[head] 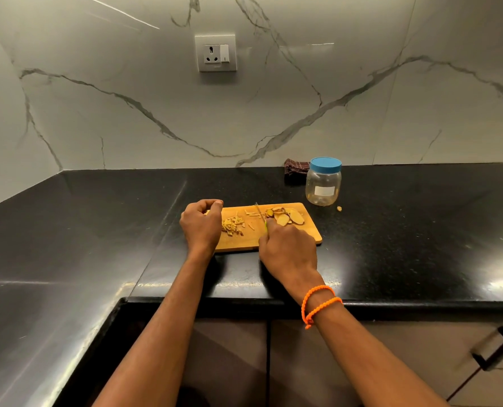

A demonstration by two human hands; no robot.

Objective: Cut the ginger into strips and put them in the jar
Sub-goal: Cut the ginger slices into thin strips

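A wooden cutting board (309,233) lies on the black counter. Flat ginger slices (288,217) are piled at its far right, and a heap of cut ginger strips (234,226) lies toward its left. My right hand (287,246) grips a knife (260,217) with a green handle, its blade pointing away across the board's middle. My left hand (203,223) hovers over the board's left end with fingers curled; it seems to pinch something small, but I cannot tell what. A clear jar (323,183) with a blue lid screwed on stands behind the board to the right.
A dark checked cloth (295,168) lies against the marble wall beside the jar. A small ginger scrap (338,208) sits on the counter near the jar. A wall socket (216,52) is above. The counter edge (244,301) runs below my wrists, with cabinet doors underneath.
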